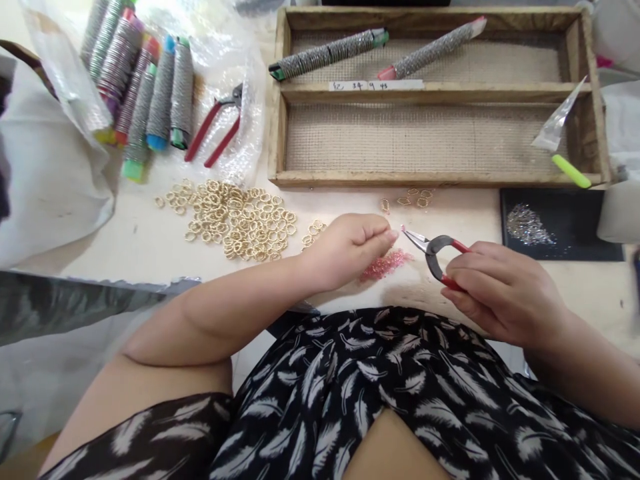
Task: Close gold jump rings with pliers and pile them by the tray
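Note:
My right hand [500, 287] grips the red handles of a pair of pliers [434, 255], whose narrow jaws point left. A tiny pink piece [403, 228] shows at the tips of the jaws. Close by on the left, my left hand [357, 243] is closed with thumb and fingertips pinched together; whatever sits in the pinch is too small to make out. Beneath that hand lies a pile of small pink pieces [385, 265] on the table. Several gold twisted rings [424, 198] lie just beyond the hands, and a larger heap of gold rings [245, 220] spreads to the left.
A wooden tray [430, 179] with two compartments stands at the back, holding two wire-wrapped tubes [440, 48]. Red-handled cutters [220, 127] rest on bubble wrap beside several more wrapped tubes [163, 93]. At right, a black mat [575, 233] carries small silvery bits [529, 225].

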Motion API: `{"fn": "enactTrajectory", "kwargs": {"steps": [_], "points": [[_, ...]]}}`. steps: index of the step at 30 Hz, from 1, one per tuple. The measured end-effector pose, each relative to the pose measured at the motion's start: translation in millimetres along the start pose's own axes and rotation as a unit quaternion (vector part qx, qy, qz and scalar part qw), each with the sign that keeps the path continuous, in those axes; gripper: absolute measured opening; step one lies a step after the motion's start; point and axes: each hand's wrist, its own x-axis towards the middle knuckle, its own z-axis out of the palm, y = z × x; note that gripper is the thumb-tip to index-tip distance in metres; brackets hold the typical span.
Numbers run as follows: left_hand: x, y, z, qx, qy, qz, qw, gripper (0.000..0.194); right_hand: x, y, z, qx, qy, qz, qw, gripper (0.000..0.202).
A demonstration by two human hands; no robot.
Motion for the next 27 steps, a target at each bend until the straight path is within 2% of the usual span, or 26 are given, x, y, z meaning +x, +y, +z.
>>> {"fn": "enactTrajectory", "kwargs": {"steps": [6,15,27], "points": [[0.7,-1.7,-0.7,-0.080,0.040,0.026,0.996,0.041,-1.5,3.4,-3.8,0.055,-0.014,0.011,0.998,0.015],[0.6,-3.1,1.6,-0.104,0.037,0.042,0.993,0.042,1.3,2.9,2.3,0.082,-0.027,0.009,0.996,0.021],[-0.4,2.2,2.0,-0.139,0.032,0.006,0.990,0.037,1.3,2.0,1.7,0.068,-0.033,0.012,0.997,0.026]]}}
